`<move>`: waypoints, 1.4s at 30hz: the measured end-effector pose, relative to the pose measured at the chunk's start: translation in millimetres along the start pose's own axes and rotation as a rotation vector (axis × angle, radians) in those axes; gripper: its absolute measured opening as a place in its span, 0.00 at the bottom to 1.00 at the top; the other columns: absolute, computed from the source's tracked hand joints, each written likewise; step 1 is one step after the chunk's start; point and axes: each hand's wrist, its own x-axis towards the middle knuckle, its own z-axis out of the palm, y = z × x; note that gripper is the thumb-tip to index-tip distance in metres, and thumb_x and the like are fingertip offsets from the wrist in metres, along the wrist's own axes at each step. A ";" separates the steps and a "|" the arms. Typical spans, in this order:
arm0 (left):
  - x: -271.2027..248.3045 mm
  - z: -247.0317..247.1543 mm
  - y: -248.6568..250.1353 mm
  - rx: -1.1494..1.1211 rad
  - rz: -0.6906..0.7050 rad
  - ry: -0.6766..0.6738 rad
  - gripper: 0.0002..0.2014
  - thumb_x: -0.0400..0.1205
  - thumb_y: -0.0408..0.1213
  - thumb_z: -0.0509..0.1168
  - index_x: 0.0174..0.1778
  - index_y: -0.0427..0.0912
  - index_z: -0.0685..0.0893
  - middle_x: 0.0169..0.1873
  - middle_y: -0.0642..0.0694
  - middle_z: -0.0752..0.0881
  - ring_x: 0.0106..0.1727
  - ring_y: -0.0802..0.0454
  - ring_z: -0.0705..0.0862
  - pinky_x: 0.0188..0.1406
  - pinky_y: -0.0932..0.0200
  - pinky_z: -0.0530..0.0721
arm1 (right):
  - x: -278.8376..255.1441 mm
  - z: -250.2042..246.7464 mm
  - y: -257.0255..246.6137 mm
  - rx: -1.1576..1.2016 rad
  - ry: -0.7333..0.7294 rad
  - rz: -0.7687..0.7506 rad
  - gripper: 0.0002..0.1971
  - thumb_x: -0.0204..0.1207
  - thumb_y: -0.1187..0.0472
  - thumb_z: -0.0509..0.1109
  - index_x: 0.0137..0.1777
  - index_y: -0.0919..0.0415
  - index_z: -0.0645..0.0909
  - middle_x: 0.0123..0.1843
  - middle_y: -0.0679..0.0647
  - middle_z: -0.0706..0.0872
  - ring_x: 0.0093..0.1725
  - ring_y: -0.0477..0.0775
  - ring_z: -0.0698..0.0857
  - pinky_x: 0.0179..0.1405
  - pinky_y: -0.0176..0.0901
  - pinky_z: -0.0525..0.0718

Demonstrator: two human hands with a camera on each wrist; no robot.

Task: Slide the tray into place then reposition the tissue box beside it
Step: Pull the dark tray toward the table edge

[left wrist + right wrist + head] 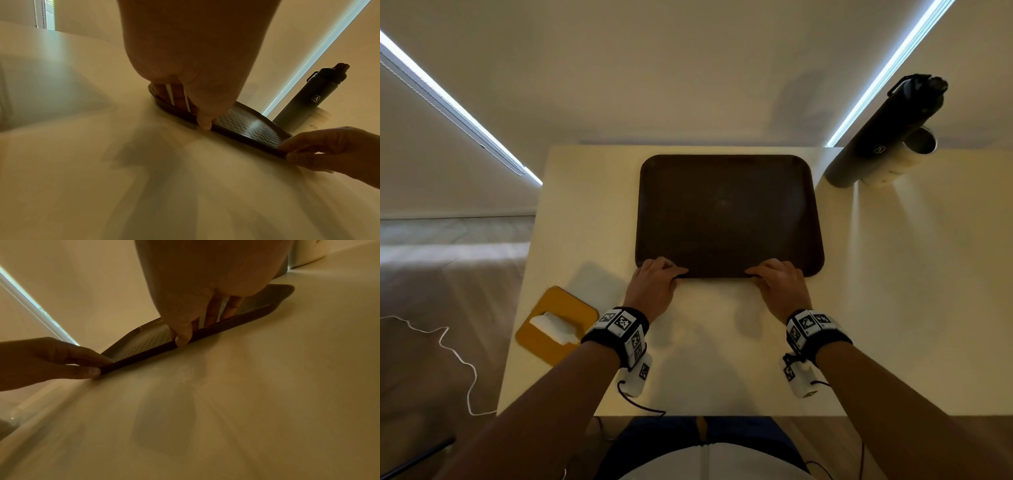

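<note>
A dark brown tray [727, 212] lies flat in the middle of the pale table [893, 274], its far edge near the table's back. My left hand [659, 274] grips the tray's near rim at the left, fingers inside and thumb on the outer edge [203, 123]. My right hand [777, 275] grips the same rim at the right, thumb on the outside [183, 339]. The tray's textured floor [251, 128] shows between the hands [144, 344]. A yellow tissue box [558, 322] with a white tissue sticking out sits at the table's near left edge, partly behind my left wrist.
A tall dark bottle [883, 133] stands at the table's back right corner, with a pale cup [904, 157] beside it; the bottle [310, 99] also shows in the left wrist view. A white cable [448, 346] lies on the floor to the left. Walls close off the back.
</note>
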 end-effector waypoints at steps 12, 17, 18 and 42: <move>-0.1 -0.9 -1.6 0.023 0.001 -0.012 0.16 0.87 0.40 0.63 0.71 0.53 0.84 0.60 0.48 0.83 0.63 0.45 0.79 0.64 0.48 0.79 | 1.6 4.5 1.0 -0.027 -0.013 0.017 0.11 0.79 0.56 0.70 0.61 0.49 0.86 0.54 0.50 0.85 0.54 0.57 0.81 0.53 0.56 0.78; 0.3 -1.8 -1.1 0.035 0.002 -0.012 0.16 0.86 0.39 0.63 0.70 0.53 0.85 0.60 0.48 0.84 0.62 0.45 0.79 0.63 0.48 0.79 | 3.1 5.4 3.2 -0.035 -0.023 0.008 0.11 0.79 0.55 0.70 0.61 0.48 0.86 0.54 0.50 0.85 0.54 0.57 0.81 0.53 0.56 0.78; 0.3 -2.0 -1.4 0.036 0.003 -0.013 0.16 0.86 0.39 0.63 0.70 0.53 0.85 0.60 0.48 0.83 0.62 0.45 0.79 0.63 0.48 0.79 | 3.5 5.1 3.1 -0.038 -0.026 0.009 0.12 0.79 0.55 0.69 0.61 0.48 0.86 0.54 0.49 0.85 0.54 0.57 0.81 0.53 0.56 0.78; -89.9 -97.6 6.5 -0.095 -0.134 0.255 0.24 0.85 0.52 0.65 0.76 0.48 0.77 0.71 0.43 0.81 0.72 0.43 0.77 0.72 0.44 0.78 | 9.4 -4.1 -88.0 0.203 -0.250 -0.236 0.24 0.81 0.46 0.67 0.73 0.56 0.75 0.68 0.56 0.79 0.66 0.55 0.78 0.68 0.54 0.76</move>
